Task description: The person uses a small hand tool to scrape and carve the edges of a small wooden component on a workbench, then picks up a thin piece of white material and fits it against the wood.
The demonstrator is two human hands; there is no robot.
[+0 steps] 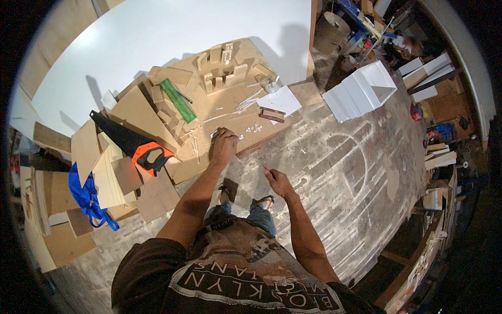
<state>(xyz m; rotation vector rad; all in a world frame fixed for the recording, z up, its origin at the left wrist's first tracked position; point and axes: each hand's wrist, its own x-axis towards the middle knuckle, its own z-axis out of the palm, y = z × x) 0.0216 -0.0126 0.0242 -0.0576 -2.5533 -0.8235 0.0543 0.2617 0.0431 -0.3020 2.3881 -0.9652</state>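
My left hand (224, 146) is over the near edge of the wooden board (219, 112), its fingers bent together around something small that I cannot make out. Small white pieces (255, 128) lie just beyond it, with thin white strips (249, 101) farther back. My right hand (280, 183) hangs above the floor, right of the board, fingers closed. A small reddish tip shows at its fingers; what it belongs to is unclear. On the board are a green perforated strip (178, 100), a white paper sheet (282, 101), a dark brown block (272, 114) and a small wooden model (232, 76).
A handsaw (151, 158) with an orange handle lies at the left, among wooden panels (137, 116). Beside them hangs a blue bag (86, 193). A white box-like piece (361, 91) stands on the concrete floor (334, 172) at the right, near stacked scrap wood (439, 157).
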